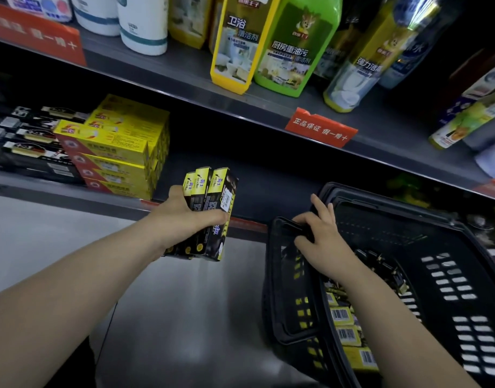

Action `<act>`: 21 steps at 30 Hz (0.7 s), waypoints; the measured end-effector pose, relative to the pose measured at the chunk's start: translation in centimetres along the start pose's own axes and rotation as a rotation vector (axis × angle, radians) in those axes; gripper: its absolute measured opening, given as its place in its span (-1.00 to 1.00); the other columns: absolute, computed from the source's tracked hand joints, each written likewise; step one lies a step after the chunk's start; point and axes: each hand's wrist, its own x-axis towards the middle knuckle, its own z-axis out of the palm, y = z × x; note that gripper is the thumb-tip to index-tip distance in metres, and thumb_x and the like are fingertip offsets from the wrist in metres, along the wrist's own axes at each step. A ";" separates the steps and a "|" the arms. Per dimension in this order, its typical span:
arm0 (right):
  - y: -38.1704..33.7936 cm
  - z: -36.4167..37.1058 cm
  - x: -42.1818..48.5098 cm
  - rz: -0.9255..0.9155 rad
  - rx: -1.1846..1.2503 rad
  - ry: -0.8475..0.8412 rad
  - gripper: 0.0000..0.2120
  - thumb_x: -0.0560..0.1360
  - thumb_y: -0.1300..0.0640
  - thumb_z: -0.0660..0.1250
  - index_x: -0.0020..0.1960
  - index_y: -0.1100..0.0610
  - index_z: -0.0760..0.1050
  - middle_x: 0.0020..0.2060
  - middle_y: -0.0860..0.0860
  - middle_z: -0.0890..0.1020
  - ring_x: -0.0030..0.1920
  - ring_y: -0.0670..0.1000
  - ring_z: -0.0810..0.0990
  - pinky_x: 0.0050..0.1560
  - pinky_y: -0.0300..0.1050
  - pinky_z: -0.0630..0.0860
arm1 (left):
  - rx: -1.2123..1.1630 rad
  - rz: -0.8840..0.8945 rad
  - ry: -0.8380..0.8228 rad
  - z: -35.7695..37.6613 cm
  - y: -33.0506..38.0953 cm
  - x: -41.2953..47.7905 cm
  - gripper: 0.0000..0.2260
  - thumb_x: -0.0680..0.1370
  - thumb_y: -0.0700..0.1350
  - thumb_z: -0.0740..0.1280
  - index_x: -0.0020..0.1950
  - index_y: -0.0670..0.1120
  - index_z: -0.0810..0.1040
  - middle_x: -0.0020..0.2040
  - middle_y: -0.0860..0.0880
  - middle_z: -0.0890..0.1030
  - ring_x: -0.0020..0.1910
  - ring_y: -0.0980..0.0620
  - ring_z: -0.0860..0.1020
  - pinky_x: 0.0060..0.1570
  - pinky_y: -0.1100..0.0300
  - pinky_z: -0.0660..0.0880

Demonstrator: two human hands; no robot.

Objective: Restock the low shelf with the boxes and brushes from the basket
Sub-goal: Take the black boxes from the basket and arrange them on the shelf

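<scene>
My left hand [181, 217] grips a bundle of three black-and-yellow boxes [212, 191], held upright just in front of the low shelf [268, 189]. My right hand [321, 236] holds the folded handle on the near rim of the black plastic basket [436, 275], fingers curled over it. Inside the basket lie more yellow boxes with barcodes [344, 326] and dark items I cannot make out. The low shelf's middle stretch behind the held boxes is dark and bare.
Stacked yellow boxes [123, 147] and black packaged brushes [30, 141] fill the low shelf's left part. The shelf above carries cleaner bottles [285, 46] and red price tags [319, 130]. Pale floor [170, 317] lies below my arms.
</scene>
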 end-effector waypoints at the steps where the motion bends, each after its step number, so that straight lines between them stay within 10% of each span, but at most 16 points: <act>1: -0.2 0.0 0.0 0.002 0.022 0.001 -0.73 0.52 0.20 0.22 0.12 -0.12 0.36 0.52 -0.17 -0.16 0.48 -0.05 -0.37 0.44 0.05 0.00 | 0.002 0.004 0.002 0.0 -0.2 0.3 -0.31 0.22 0.14 0.53 0.18 0.04 0.22 -0.03 0.02 0.53 -0.06 0.03 0.53 -0.10 0.08 0.48; 8: -3.2 0.3 -0.1 -0.017 -0.216 0.104 -0.65 0.52 0.17 0.19 0.29 -0.02 0.36 0.52 -0.01 0.05 0.52 0.02 -0.21 0.48 0.03 -0.22 | -0.027 0.025 -0.020 0.3 -0.3 1.4 -0.36 0.27 0.12 0.52 0.16 0.05 0.21 -0.05 0.06 0.51 -0.11 0.12 0.50 -0.32 0.22 0.38; 15: -12.8 3.2 3.5 -0.077 0.325 -0.378 -0.12 0.30 -0.11 0.51 0.43 -0.11 0.04 0.23 -0.08 0.49 0.18 -0.05 0.53 0.20 -0.07 0.50 | -0.201 -0.012 0.114 -0.8 0.5 1.8 -0.11 0.00 0.24 0.48 0.23 -0.07 0.30 -0.02 -0.06 0.59 -0.07 -0.03 0.60 -0.14 0.03 0.58; 21: -13.9 4.9 6.3 0.015 0.632 -0.405 -0.42 0.32 0.37 0.48 0.28 0.16 0.36 0.09 0.14 0.62 0.08 0.11 0.63 0.16 0.09 0.55 | -0.360 0.027 0.120 -2.6 0.4 2.0 -0.06 0.07 0.40 0.48 0.33 -0.01 0.36 0.15 -0.03 0.59 0.12 -0.06 0.56 0.12 -0.08 0.53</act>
